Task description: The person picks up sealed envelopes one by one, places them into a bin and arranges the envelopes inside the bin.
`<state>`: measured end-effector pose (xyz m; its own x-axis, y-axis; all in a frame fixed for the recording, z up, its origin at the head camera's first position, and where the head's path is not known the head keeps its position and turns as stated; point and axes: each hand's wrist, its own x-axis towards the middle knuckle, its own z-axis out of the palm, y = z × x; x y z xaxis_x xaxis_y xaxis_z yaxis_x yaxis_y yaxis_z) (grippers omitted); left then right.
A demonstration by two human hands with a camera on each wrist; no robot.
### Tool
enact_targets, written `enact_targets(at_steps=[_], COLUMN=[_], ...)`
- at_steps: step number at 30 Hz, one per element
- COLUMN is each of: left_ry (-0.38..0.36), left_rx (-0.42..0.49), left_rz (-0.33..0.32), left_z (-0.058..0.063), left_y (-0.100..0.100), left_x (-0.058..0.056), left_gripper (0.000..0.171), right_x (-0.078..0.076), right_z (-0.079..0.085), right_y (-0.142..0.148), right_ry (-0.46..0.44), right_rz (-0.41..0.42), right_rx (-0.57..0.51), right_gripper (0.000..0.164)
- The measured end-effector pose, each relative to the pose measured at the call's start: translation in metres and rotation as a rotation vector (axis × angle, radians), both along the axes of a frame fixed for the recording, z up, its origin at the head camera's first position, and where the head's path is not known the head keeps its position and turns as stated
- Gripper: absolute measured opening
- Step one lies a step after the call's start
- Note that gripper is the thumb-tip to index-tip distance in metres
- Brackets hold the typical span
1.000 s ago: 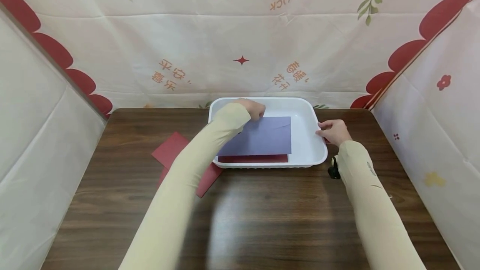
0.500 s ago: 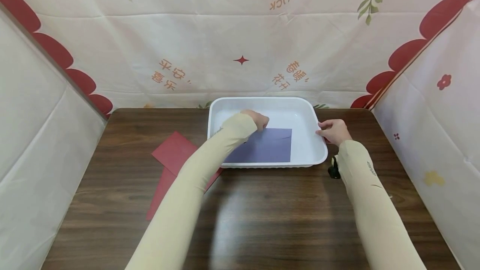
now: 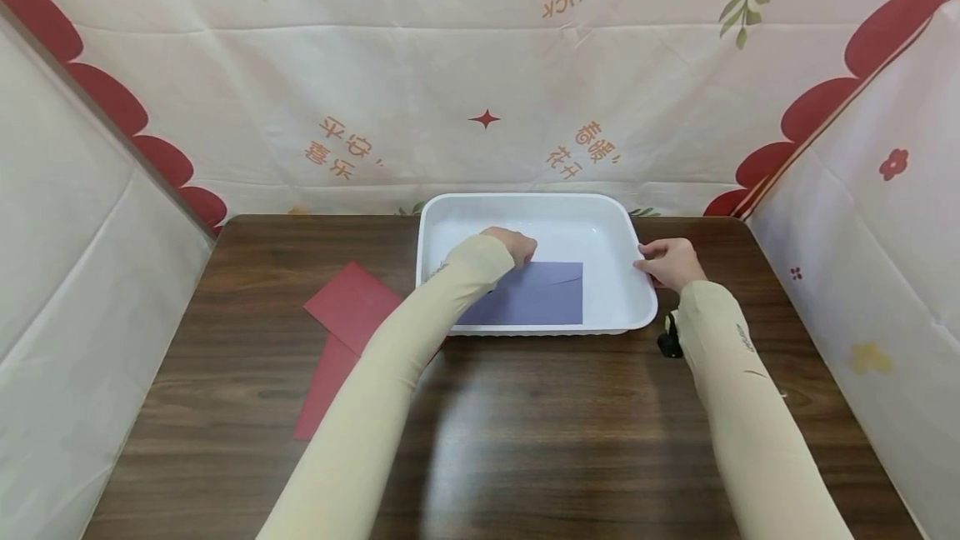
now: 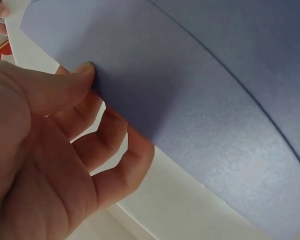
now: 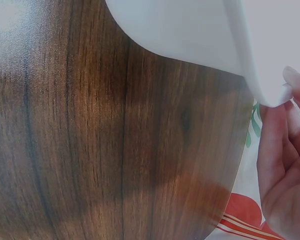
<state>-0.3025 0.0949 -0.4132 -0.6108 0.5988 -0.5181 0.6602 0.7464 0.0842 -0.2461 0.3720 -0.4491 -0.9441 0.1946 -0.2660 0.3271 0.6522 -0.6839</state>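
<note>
A purple envelope (image 3: 551, 294) lies low inside the white tray (image 3: 611, 307), near its front wall. My left hand (image 3: 516, 247) pinches the envelope's far edge; in the left wrist view the thumb presses on top of the envelope (image 4: 200, 100) and the other fingers curl beneath. At the tray's right side, my right hand (image 3: 670, 263) grips the rim between thumb and fingers. The right wrist view shows that rim (image 5: 265, 95) held in the fingertips.
Two red envelopes (image 3: 351, 300) lie overlapping on the wooden table (image 3: 570, 432) left of the tray, partly hidden by my left sleeve (image 3: 375, 373). A printed cloth (image 3: 487, 157) hangs behind the table, and white cloth walls stand at both sides.
My left hand has lowered the purple envelope into the tray and toward its front, covering the red piece that showed beneath it. My right hand has stayed on the rim.
</note>
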Motion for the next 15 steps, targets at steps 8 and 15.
enact_targets(at_steps=[8, 15], left_ry=[0.103, 0.178], left_rx=[-0.007, -0.044], left_rz=[-0.031, -0.051], left_z=[-0.008, -0.017], left_y=[0.002, 0.004], left_x=[0.005, 0.004], left_gripper=[0.02, 0.021], right_x=[-0.002, -0.001], right_z=[-0.003, -0.002], right_y=[0.005, 0.0], right_ry=[0.002, 0.032], right_rz=[-0.005, 0.028], right_rx=[0.007, 0.037], right_gripper=[0.044, 0.041])
